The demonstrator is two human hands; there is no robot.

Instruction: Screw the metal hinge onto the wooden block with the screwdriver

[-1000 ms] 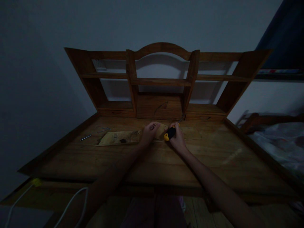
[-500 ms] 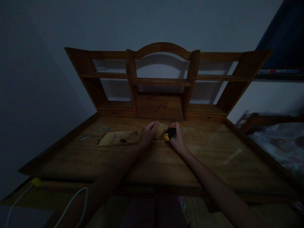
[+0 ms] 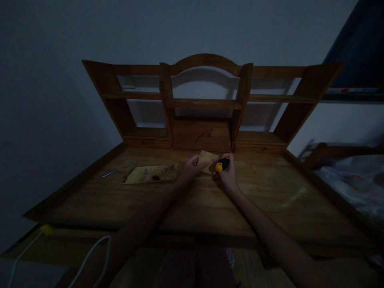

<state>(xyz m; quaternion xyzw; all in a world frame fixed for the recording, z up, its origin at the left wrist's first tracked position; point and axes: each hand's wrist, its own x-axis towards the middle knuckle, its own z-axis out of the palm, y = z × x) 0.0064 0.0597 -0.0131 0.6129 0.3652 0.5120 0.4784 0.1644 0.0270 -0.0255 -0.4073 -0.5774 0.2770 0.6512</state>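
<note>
My left hand (image 3: pixel 192 167) is closed on the left edge of a small, thin wooden piece (image 3: pixel 207 159), which is tilted up above the desk. In my right hand (image 3: pixel 227 174) is a screwdriver (image 3: pixel 222 164) with a yellow and black handle. Its thin dark shaft points away toward the shelf and is hard to see. My right fingertips are close to the wooden piece's right edge; whether they touch it I cannot tell. Left of my hands lies a longer, stained wooden board (image 3: pixel 150 175) with a dark mark.
A short metal rod (image 3: pixel 108 174) and several thin metal pieces (image 3: pixel 131 163) lie at the desk's left. The wooden shelf unit (image 3: pixel 204 104) rises at the back of the desk (image 3: pixel 210 208). A white cable (image 3: pixel 107 252) loops by the front left.
The small wooden piece has tilted up and turned in my left hand. My right hand has shifted slightly right with the screwdriver, whose handle has turned.
</note>
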